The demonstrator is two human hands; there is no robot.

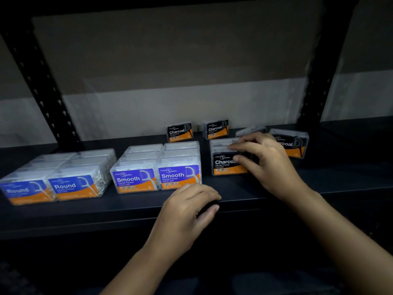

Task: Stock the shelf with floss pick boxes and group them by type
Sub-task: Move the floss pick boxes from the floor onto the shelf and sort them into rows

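A: Head view: dark metal shelf (63, 211). My right hand (265, 158) grips the front Charcoal box (227, 165); left hand (187, 207) rests curled, empty, on the edge.

B: Careful, a shove could topple the neighbouring Charcoal box (295, 145).

Two hands (187, 207), four readable Charcoal boxes (228, 163)
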